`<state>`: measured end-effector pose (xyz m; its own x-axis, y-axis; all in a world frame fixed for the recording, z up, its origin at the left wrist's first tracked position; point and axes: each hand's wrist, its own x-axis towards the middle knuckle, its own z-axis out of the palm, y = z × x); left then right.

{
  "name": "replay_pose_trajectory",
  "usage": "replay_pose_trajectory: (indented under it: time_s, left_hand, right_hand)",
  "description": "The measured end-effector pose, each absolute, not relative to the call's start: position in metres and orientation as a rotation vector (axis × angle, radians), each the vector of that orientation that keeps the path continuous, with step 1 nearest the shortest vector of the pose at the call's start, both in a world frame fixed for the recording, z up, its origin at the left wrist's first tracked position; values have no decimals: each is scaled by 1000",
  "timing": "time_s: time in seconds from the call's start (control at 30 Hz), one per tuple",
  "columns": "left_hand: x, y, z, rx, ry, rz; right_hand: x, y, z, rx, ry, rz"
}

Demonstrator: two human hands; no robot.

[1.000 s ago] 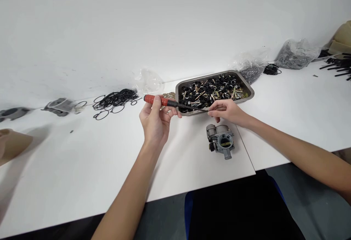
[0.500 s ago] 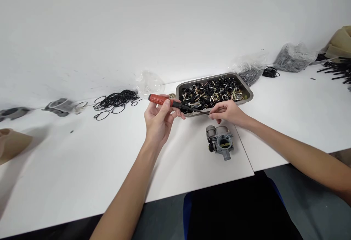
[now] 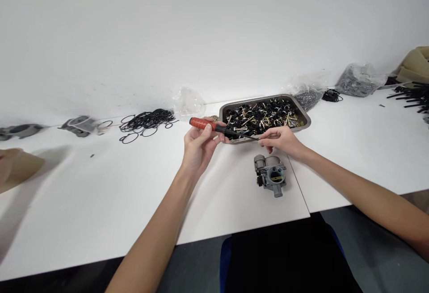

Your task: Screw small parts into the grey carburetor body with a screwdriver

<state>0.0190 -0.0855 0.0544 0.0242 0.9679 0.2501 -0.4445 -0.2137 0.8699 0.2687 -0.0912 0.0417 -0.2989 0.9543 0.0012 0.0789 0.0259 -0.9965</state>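
1 white wall [image 3: 214,29] is at the back. In front of it: 1 long white table [image 3: 100,208] w/ a seam. 1 grey tray [image 3: 304,118] sits on it near the wall. 3 clear bags [image 3: 360,81] by the wall: 1 L of the tray, 2 to the R. 1 pile of black rings [image 3: 147,121] farther L, too many to count.

2 hands, both up near the tray's front edge. L hand [image 3: 196,150] has its fingers wrapped round a red handle. R hand [image 3: 284,142] has its fingertips pinched at the tool's tip; can't tell if they grip the tip or a tiny pc.

1 grey metal part [image 3: 271,174] w/ a round hole lies on the table, just below R hand in view. 1 screwdriver [image 3: 203,124], w/ that red handle, is up btwn the hands, tilted, tip end lower. Lots of small bits [image 3: 268,112] fill the tray, too many to count.
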Motion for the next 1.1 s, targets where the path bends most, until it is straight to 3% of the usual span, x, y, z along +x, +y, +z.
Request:
replay_pose_trajectory:
  time_s: [0.5,0.8,1.1]
  left_hand:
    - [18,-80,47,1053,708,1538]
    - [14,-74,45,918,757,1490]
    - [-2,-61,40,724,776,1480]
  right_hand:
    - [263,-95,35,-1127,-1475,1196]
    - [264,-95,47,-1122,-1630,1292]
    - [312,-75,91,-1189,-1872,794]
